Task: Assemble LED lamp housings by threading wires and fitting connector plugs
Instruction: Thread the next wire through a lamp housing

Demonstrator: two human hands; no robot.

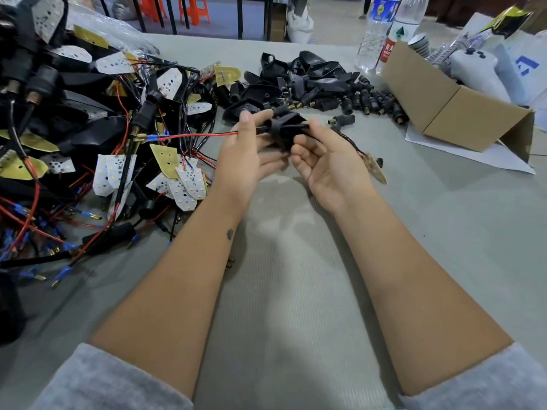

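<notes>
A black lamp housing (285,128) is held above the table between both hands. My left hand (245,155) pinches a red and black wire pair (201,135) at the housing's left end; the wires run left to blue-sleeved terminals. My right hand (325,161) grips the housing's right side, palm up. A thin dark wire leads from under that hand to an LED board (376,168) hanging over the table to the right. A black connector plug (343,119) lies just behind the right hand.
A pile of wired LED boards and plugs (88,137) fills the left. Loose black housings (302,75) and plugs (376,102) lie behind the hands. A cardboard box (455,108) and two water bottles (381,31) stand at the right rear.
</notes>
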